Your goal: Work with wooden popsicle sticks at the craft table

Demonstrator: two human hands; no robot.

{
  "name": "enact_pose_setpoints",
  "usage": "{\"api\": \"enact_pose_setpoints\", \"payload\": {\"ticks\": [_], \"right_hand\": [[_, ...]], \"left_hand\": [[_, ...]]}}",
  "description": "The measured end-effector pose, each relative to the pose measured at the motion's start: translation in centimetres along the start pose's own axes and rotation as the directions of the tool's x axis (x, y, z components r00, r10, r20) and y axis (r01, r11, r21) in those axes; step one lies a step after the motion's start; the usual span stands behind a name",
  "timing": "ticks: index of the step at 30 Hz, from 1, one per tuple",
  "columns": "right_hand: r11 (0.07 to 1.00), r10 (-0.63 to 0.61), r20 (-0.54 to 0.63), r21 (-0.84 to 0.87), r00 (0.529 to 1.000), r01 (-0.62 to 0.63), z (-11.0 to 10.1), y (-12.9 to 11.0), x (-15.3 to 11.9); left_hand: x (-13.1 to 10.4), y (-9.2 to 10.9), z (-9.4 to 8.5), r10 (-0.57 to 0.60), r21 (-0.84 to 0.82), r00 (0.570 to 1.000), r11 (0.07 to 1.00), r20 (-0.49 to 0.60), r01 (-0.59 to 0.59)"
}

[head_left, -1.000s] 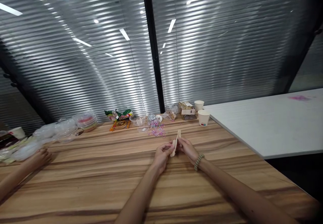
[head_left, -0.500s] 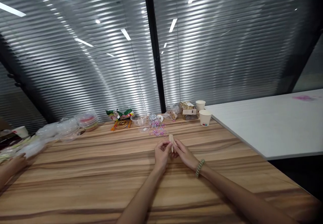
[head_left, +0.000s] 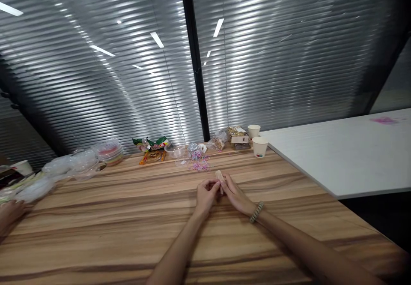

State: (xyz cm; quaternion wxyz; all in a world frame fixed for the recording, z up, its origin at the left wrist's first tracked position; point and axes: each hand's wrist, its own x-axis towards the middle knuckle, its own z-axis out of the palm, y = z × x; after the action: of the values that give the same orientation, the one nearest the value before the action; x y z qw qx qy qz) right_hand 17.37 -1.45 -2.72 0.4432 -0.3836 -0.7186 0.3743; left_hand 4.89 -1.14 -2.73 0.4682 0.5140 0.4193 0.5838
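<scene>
A small bundle of pale, round-ended sticks that look like wooden craft sticks [head_left: 219,175] is held between my two hands, slightly tilted, above the wooden table. My left hand [head_left: 206,193] pinches it from the left with thumb and fingertips. From the other side, my right hand [head_left: 233,195] has its fingers closed round the bundle, the thumb meeting the left fingertips. A beaded bracelet [head_left: 256,212] circles my right wrist. The lower end of the bundle is mostly hidden by my fingers.
Pink and purple beads [head_left: 199,165] lie scattered beyond my hands, near clear plastic containers [head_left: 177,151]. Two paper cups, the nearer paper cup [head_left: 260,147] among them, stand beside a box [head_left: 238,136]. Snack packets [head_left: 154,150] and plastic lids [head_left: 109,151] line the back. Another person's hand [head_left: 13,212] rests left.
The bundle has turned a little in my fingers, showing a flatter face. The other person's hand has shifted left and the whole view has moved slightly.
</scene>
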Motion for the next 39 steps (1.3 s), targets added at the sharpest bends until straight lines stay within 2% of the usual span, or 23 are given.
{"api": "enact_pose_setpoints", "payload": {"ticks": [5, 10, 14, 17, 20, 23, 31, 39], "right_hand": [[0.999, -0.046, 0.018, -0.002, 0.999, 0.046, -0.2, 0.5, 0.2], [0.994, -0.006, 0.073, 0.111, 0.997, -0.002, -0.1, 1.0, 0.7], [0.989, 0.009, 0.043, 0.15, 0.999, -0.015, -0.2, 2.1, 1.1], [0.99, 0.036, -0.002, 0.133, 0.999, -0.036, -0.4, 2.8, 1.2], [0.987, 0.086, -0.003, 0.138, 0.996, -0.085, -0.4, 3.0, 1.1], [0.989, 0.08, 0.038, 0.118, 0.996, -0.084, -0.4, 3.0, 1.1], [0.996, 0.067, 0.059, 0.062, 0.996, -0.071, -0.4, 3.5, 1.3], [0.995, 0.077, 0.048, 0.062, 0.996, -0.08, -0.4, 2.8, 1.1]], "left_hand": [[-0.1, 0.3, 0.1, 0.0, 0.005, 0.999, 1.0, 0.032, 0.0], [-0.3, 0.2, 0.2, -0.017, 0.042, 0.994, 0.999, 0.111, 0.013], [0.1, -0.5, -0.1, 0.035, 0.108, 0.999, 0.993, 0.006, -0.035], [0.4, -0.9, -0.5, 0.0, 0.141, 0.998, 0.99, -0.064, 0.009], [0.3, -0.8, -0.6, -0.033, 0.126, 0.999, 0.991, -0.037, 0.037], [0.1, -0.6, -0.4, -0.053, 0.064, 0.999, 0.997, 0.006, 0.053], [0.1, -0.3, -0.3, -0.095, -0.015, 0.995, 0.995, -0.023, 0.095], [0.4, -0.5, -0.6, -0.042, 0.075, 0.999, 0.996, -0.017, 0.043]]}}
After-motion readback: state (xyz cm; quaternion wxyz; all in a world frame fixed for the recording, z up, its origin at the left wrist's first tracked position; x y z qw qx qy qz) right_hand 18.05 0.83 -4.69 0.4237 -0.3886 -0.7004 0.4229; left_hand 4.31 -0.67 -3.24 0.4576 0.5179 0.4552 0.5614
